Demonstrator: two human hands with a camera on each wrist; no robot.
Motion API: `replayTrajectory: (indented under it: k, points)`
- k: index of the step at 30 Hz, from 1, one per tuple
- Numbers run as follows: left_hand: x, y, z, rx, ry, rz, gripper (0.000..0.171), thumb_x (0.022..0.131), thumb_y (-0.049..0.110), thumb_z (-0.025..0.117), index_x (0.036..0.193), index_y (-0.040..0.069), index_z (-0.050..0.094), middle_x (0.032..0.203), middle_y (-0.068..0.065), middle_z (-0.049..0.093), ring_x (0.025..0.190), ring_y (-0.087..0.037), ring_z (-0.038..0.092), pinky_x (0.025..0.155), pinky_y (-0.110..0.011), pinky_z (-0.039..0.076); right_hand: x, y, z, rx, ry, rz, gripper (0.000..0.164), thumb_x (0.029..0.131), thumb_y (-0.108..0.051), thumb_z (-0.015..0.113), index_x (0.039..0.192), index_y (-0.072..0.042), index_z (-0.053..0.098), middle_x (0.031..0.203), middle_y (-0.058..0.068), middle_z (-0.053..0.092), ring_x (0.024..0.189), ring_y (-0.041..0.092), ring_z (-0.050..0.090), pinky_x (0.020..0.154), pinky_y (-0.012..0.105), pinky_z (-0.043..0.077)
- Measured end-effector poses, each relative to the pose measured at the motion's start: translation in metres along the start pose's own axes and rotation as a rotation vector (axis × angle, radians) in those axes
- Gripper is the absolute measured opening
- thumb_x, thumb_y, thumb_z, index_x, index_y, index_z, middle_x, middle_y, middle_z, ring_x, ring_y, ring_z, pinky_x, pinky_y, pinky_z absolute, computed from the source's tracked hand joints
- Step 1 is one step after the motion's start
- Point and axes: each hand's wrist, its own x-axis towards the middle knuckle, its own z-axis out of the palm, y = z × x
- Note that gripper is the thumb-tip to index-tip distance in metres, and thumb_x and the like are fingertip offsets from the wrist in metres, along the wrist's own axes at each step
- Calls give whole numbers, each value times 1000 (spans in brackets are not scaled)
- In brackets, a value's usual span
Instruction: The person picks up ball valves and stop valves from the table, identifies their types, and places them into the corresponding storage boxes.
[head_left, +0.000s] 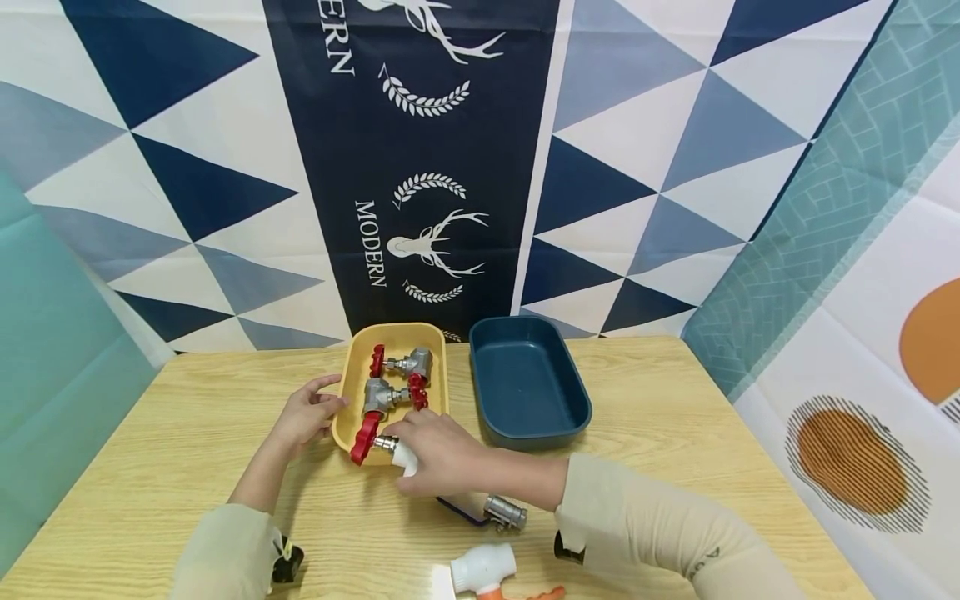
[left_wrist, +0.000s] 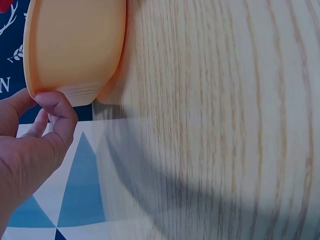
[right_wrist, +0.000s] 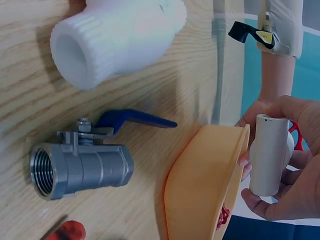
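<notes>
My right hand [head_left: 444, 454] grips a white plastic valve [head_left: 406, 459] over the near end of the yellow bin [head_left: 441, 354]. Its red handwheel [head_left: 364, 438] points left, on a short metal stem. In the right wrist view, fingers and thumb wrap the white pipe body [right_wrist: 267, 155]. At the bin's left side, my left hand [head_left: 306, 412] pinches the rim, thumb and index finger meeting on the edge in the left wrist view. Inside the bin lie two grey metal valves with red handwheels, one farther back [head_left: 416, 363] and one nearer [head_left: 378, 397].
A dark blue bin [head_left: 480, 367] stands right of the yellow one. Nearer me on the wooden table [head_left: 652, 417] lie a metal ball valve [head_left: 506, 512] with a blue lever and a white plastic valve [head_left: 483, 567] with an orange lever. A patterned cloth hangs behind.
</notes>
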Motion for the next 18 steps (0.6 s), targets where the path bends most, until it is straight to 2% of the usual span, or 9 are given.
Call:
replayTrajectory:
  k: [4,10,18]
  points:
    - [0,1,-1,6,5,-1,57,93,11,55,143,4,30,100,-9,53,75,-11,60,67,-28,55,3,1,-3,12,-2,11,61,77,-35,72,132,-17,52,125,0,55,113,15,49,90,33,45]
    - [-1,1,-1,4,1,7,56,92,11,55,142,3,31,99,-9,53,75,-11,60,66,-28,55,8,4,-8,-4,15,4,59,77,-34,73,130,-17,53,122,0,57,109,13,50,83,27,45]
    - [-2,3,1,5,3,1,56,92,10,55,143,3,31,98,-8,54,74,-9,59,63,-24,53,17,11,-16,4,21,13,60,77,-34,73,130,-15,54,124,2,57,112,16,51,94,33,45]
